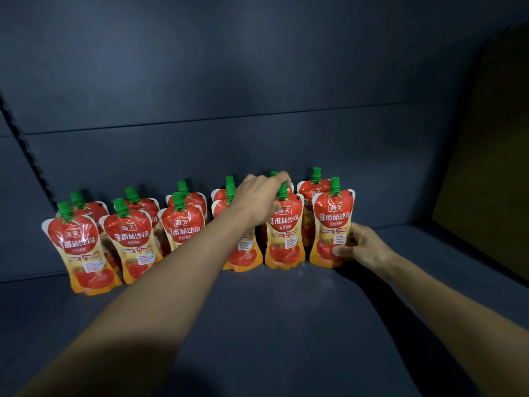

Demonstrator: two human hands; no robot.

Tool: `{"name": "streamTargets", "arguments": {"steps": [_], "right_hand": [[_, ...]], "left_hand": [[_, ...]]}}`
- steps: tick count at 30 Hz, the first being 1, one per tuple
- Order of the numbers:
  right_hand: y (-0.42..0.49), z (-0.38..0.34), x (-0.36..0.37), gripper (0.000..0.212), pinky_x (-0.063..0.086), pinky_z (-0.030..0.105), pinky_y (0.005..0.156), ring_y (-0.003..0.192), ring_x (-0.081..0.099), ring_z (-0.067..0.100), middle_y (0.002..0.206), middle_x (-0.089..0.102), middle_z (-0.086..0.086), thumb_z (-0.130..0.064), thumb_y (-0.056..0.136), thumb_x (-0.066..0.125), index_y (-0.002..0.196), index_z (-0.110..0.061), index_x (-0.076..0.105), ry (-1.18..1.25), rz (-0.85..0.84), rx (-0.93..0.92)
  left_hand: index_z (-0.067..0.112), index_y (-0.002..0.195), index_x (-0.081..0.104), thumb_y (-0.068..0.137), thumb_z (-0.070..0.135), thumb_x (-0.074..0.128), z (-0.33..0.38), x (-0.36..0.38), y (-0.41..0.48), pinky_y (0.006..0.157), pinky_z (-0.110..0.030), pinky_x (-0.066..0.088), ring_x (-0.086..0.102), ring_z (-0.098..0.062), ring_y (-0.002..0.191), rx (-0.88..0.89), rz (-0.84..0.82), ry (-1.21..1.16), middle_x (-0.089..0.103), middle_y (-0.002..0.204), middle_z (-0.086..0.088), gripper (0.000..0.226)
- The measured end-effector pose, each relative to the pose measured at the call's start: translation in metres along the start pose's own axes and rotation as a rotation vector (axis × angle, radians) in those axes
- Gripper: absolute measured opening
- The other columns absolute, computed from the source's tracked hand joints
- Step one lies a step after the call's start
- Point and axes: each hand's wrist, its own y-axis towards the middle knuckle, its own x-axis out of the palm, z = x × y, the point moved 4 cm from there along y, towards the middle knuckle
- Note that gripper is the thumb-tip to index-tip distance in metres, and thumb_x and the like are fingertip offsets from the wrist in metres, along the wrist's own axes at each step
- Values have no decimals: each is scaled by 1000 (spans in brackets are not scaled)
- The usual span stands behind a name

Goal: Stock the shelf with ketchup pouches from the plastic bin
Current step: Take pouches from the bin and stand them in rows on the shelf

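Gripping pouch (332, 224), right hand (363, 247) low, left hand (257, 196) high

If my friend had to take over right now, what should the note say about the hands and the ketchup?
Left hand: fingers curl over the caps of the fifth pair of pouches; which one it grips is unclear.
Right hand: grips the rightmost front pouch, upright on the shelf.
Done: twelve pouches stand in two rows.
Left: probably steady these and let go, then fill the shelf space to the right. The bin is out of view.
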Motion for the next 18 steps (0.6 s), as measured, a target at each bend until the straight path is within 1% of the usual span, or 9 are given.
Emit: {"name": "streamTargets", "arguments": {"steps": [4, 8, 11, 15, 17, 18], "right_hand": [[8, -6, 7, 47, 49, 49, 99, 108, 64, 18, 112, 69, -1, -5, 79, 74, 121, -20, 59, -9, 2, -13], [13, -8, 10, 46, 49, 47, 99, 107, 63, 16, 112, 68, -2, -5, 81, 73, 121, -19, 58, -28, -3, -7], [13, -8, 11, 46, 49, 47, 99, 111, 62, 19, 113, 68, -1, -5, 80, 73, 121, -20, 58, -30, 3, -3], [8, -10, 12, 56, 49, 42, 99, 112, 61, 19, 117, 65, 0, -9, 77, 77, 127, -18, 52, -4, 26, 57], [2, -11, 13, 63, 48, 40, 100, 114, 59, 18, 122, 62, -1, -13, 78, 78, 132, -17, 46, -33, 43, 102], [-4, -12, 14, 65, 46, 40, 102, 117, 57, 19, 126, 60, -1, -15, 79, 77, 134, -16, 43, -62, 59, 116]], "left_hand": [[28, 123, 46, 89, 20, 67, -3, 2, 3, 98, -43, 43, 56, -30, 106, 36, 20, 21, 70, 103, -2, 40], [28, 123, 45, 90, 21, 66, -4, 3, 4, 100, -43, 41, 56, -30, 106, 33, 31, 36, 70, 104, -2, 40], [27, 126, 44, 92, 20, 64, -4, 3, 3, 100, -41, 40, 56, -30, 108, 26, 29, 47, 69, 107, -3, 40], [24, 136, 39, 94, 20, 61, 0, 0, -1, 101, -39, 37, 54, -32, 113, 22, 4, 73, 67, 115, -5, 48], [23, 143, 34, 92, 23, 64, 1, 0, -3, 105, -39, 35, 53, -30, 119, 29, -5, 90, 62, 126, -5, 58], [23, 145, 32, 91, 27, 65, 2, -1, -6, 108, -39, 33, 50, -28, 125, 40, 6, 97, 56, 134, -5, 64]]}}
